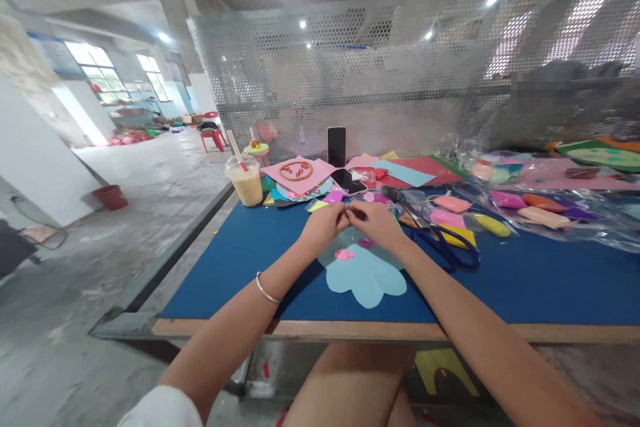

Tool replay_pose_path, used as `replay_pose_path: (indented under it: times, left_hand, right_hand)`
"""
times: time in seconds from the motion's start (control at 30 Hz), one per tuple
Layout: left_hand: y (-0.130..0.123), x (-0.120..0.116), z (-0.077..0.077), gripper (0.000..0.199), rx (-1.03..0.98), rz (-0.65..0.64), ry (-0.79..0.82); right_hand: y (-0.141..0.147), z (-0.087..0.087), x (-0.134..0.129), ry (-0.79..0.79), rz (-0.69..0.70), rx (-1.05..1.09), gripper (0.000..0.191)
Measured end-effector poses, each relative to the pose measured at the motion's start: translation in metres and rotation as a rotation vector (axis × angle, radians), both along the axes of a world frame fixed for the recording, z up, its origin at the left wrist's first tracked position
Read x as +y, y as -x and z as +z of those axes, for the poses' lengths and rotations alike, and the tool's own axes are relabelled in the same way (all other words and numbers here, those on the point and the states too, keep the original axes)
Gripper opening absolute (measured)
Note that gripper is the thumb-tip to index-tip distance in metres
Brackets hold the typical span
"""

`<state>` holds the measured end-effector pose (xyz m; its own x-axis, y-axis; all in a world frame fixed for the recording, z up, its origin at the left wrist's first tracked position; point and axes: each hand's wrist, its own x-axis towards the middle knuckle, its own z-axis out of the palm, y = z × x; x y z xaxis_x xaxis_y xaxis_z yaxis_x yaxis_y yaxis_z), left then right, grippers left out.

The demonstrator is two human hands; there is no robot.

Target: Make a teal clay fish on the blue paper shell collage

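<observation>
My left hand [324, 228] and my right hand [375, 223] meet at the fingertips above the blue mat [240, 267]. Both are closed in a pinch, and whatever sits between the fingers is too small to make out. Below them lies a light blue flower-shaped paper [370, 280] with scalloped edges. On it rests a small pink fish-like piece [344, 254]. A purple piece [367, 243] lies a little to its right, close under my right hand.
Blue-handled scissors [453, 250] and bagged clay pieces [493, 225] lie to the right. A drink cup [246, 181] stands at the back left, beside pink paper [299, 175]. A phone [337, 146] stands upright behind; another phone [349, 181] lies flat. Perforated metal [340, 80] rises behind.
</observation>
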<state>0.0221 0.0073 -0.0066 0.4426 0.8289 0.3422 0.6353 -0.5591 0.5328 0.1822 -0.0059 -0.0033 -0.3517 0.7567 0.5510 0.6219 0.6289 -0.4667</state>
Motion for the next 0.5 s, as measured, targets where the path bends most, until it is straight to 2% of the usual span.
replay_pose_path:
  times: [0.23, 0.33, 0.4, 0.5]
  left_hand:
    - [0.010, 0.014, 0.007, 0.028, 0.003, 0.171, -0.034]
    - [0.014, 0.014, 0.009, 0.027, 0.004, 0.187, -0.054]
    - [0.015, 0.012, 0.009, 0.026, 0.003, 0.169, -0.064]
    - [0.016, 0.008, 0.009, 0.025, -0.005, 0.151, -0.082]
  right_hand:
    - [0.013, -0.003, -0.003, -0.073, -0.078, -0.011, 0.017]
    - [0.017, 0.000, -0.005, -0.084, -0.071, -0.021, 0.017]
    - [0.013, 0.012, -0.012, -0.090, -0.062, -0.016, 0.015]
    - [-0.008, 0.045, -0.035, -0.122, -0.055, 0.035, 0.013]
